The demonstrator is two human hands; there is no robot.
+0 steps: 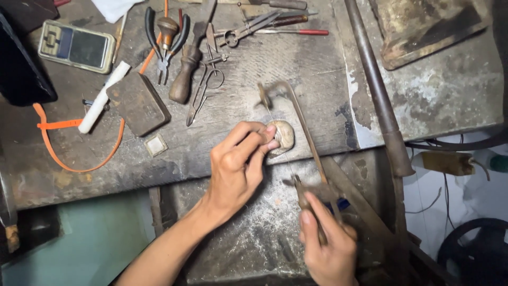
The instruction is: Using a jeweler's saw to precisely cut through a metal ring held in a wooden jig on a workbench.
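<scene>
The left hand is pinching a small pale piece against the edge of the worn workbench. The right hand is gripping the handle of a thin saw, fingers curled tight. The saw frame is looking blurry beside the piece. Pliers are lying farther back.

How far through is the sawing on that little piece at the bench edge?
Done: cannot tell; any cut made is hidden by the fingers. In hand: the left hand pins a small pale piece against the bench edge, while the right hand grips the frame saw, its thin blade running beside the piece, blurred. Left: the piece looks whole, not parted.
</scene>
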